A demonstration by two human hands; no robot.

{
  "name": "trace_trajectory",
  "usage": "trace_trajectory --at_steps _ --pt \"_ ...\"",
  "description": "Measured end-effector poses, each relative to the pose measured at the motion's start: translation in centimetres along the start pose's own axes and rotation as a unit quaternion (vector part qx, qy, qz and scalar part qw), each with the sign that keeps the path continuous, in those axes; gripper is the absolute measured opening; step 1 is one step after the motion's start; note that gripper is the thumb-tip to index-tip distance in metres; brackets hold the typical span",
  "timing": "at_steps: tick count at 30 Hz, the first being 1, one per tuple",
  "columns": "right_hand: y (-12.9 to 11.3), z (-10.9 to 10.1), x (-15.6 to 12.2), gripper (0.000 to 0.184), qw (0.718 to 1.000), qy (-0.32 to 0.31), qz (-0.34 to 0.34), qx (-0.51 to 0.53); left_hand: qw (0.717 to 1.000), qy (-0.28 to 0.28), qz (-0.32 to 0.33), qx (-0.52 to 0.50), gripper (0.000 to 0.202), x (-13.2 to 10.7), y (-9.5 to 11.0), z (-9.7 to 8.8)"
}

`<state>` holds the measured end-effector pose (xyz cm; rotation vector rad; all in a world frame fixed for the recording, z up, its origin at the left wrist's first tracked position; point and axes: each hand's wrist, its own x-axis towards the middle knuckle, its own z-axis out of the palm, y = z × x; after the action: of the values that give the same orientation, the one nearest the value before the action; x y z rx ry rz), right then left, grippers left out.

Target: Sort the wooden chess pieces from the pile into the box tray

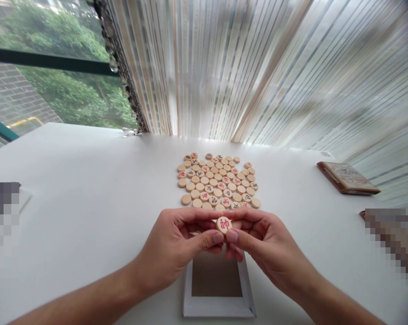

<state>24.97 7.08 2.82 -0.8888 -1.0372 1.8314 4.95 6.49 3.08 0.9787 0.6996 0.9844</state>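
Note:
A round wooden Chinese chess piece (224, 225) with a red character faces me, pinched between the thumbs and forefingers of both hands. My left hand (180, 239) grips its left edge and my right hand (263, 234) its right edge. Beneath the hands sits an open shallow box (217, 306) with white rims and a brown bottom; its far end is hidden by my fingers. Just beyond, many more chess pieces (216, 170) lie spread flat in a cluster, some with red or black characters upward, others showing blank faces.
The white table (89, 180) reaches to a striped string curtain (207, 67) and a window at the left. A brown-edged flat box (348, 178) lies at the right, with a partly blurred-out item (393, 239) nearer me. Another blurred-out thing (2, 212) is at the far left.

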Motion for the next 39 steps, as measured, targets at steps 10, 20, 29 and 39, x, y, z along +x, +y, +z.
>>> trace_trajectory --at_steps 10,20,29,39 --pt "-0.4 0.7 -0.2 0.035 0.996 0.051 0.002 -0.068 0.955 0.033 0.133 0.263 0.024 -0.5 -0.6 0.1" --pt "-0.5 0.5 -0.5 0.026 0.988 0.031 -0.024 -0.15 0.937 0.01 0.178 0.3 0.019 -0.5 -0.4 0.1" --pt "0.0 -0.2 -0.4 0.026 0.994 -0.023 -0.037 -0.098 0.973 0.027 0.1 0.205 0.021 -0.5 -0.1 0.2" --pt "0.1 -0.3 -0.4 0.025 0.999 -0.016 -0.011 -0.046 0.994 0.026 0.054 0.093 0.031 -0.5 -0.4 0.3"
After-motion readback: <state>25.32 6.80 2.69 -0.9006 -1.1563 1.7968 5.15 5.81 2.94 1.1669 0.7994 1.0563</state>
